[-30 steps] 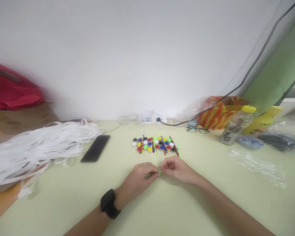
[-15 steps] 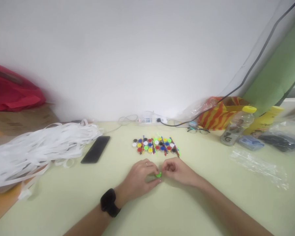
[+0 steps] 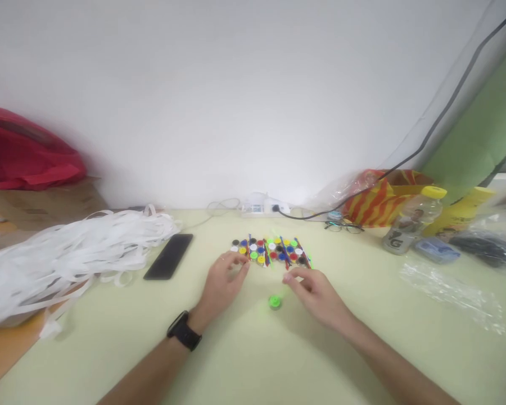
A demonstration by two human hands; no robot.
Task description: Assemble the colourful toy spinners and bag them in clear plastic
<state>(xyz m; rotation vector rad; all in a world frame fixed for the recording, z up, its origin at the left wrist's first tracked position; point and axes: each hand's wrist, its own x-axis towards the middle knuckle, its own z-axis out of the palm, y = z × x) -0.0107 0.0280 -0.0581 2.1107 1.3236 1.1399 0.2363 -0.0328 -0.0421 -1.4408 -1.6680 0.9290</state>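
Observation:
A round green piece [image 3: 275, 302] lies on the table between my hands, with neither touching it. My left hand [image 3: 223, 284] reaches to the front left end of a group of small coloured round pieces [image 3: 273, 255]. Its thumb and fingertips come together there, covering the nearest pieces; what they grip is hidden. To the right of the green piece, my right hand [image 3: 316, 292] hovers with thumb and index finger pinched; a faint greenish blur shows by the tips, too small to name. Thin coloured sticks [image 3: 283, 251] lie among the round pieces.
A black phone [image 3: 168, 257] and a heap of white strips [image 3: 84, 247] lie to the left. On the right are a bottle [image 3: 411, 225], clear plastic wrapping [image 3: 451, 289] and eyeglasses [image 3: 343, 226]. A power strip [image 3: 259, 205] with a black cable sits against the wall.
My left hand has let go of the green piece and moved forward and left to the coloured pieces. My right hand has shifted slightly right, away from the green piece.

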